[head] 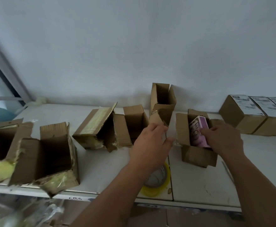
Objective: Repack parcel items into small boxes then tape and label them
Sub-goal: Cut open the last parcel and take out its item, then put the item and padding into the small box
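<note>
A small open cardboard box (198, 155) stands on the white table (257, 161) right of centre. A pink and purple item (197, 131) stands inside it. My right hand (222, 136) grips that item at its right side, fingers curled over it inside the box. My left hand (152, 138) hovers just left of the box, thumb and fingers spread and lightly curved near the box's left flap and a cardboard flap (157, 118) behind it. Whether it touches either flap is unclear. A yellow tape roll (158, 179) lies under my left forearm.
Several opened, torn boxes with yellowish tape sit at the left (52, 154) and centre (99, 130). Two empty small boxes (162, 97) stand near the wall. Sealed, labelled boxes (255, 115) are stacked far right. A thin stick-like tool (227, 172) lies by the right arm.
</note>
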